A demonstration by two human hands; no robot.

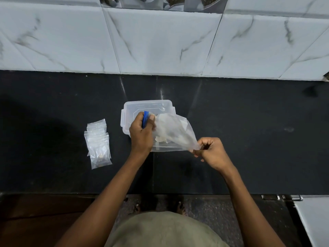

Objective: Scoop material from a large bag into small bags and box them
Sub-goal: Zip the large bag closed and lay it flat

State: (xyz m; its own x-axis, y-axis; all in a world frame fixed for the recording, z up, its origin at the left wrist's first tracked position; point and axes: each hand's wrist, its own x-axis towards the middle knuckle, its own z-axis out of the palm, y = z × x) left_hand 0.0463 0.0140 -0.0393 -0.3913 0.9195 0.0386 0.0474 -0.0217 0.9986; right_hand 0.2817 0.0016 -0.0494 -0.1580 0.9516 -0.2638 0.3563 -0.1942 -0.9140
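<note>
A clear plastic box (131,106) sits on the black counter in the middle of the view. Above it hangs the large clear bag (173,130) with pale material inside. My left hand (141,133) grips a blue scoop (145,118) and the bag's upper left edge. My right hand (211,151) pinches the bag's lower right corner, just off the box's near right corner. A pile of small clear zip bags (98,143) lies flat on the counter left of the box.
The black counter (249,131) runs the full width, backed by a white marble-tiled wall (160,41). Its front edge is near my body. A white surface (313,225) shows at the lower right, below the counter.
</note>
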